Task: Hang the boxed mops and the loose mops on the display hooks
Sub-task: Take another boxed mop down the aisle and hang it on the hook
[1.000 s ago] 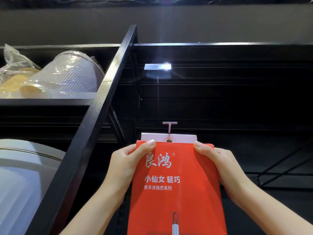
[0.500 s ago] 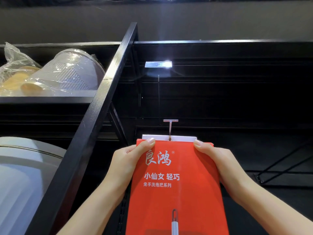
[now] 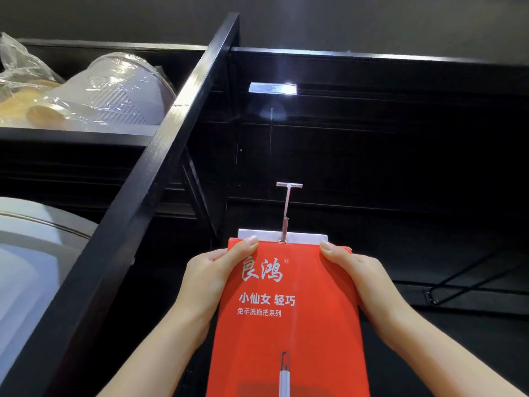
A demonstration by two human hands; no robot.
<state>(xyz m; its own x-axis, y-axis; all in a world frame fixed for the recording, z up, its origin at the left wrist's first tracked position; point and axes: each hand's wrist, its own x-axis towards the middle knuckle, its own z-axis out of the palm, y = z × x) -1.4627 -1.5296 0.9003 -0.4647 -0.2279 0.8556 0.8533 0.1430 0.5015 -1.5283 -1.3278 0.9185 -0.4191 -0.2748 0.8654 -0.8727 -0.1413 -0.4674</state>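
A tall red mop box (image 3: 289, 319) with white lettering fills the lower middle of the head view. Its white top flap (image 3: 257, 234) sits on a metal display hook (image 3: 287, 207) that runs back to the dark panel. My left hand (image 3: 211, 279) grips the box's upper left edge, thumb on the front face. My right hand (image 3: 357, 276) grips the upper right edge the same way. The box's lower end runs out of the frame.
A black shelf upright (image 3: 160, 156) slants across the left. Plastic-wrapped pale goods (image 3: 114, 90) lie on the upper left shelf, and a white rounded item (image 3: 31, 253) sits below. A shiny label holder (image 3: 272, 88) is higher on the panel. A black wire bracket (image 3: 458, 285) is at right.
The box's flap has slid a little further back along the hook, leaving less of the rod bare. Both hands keep their grip on the box's top corners.
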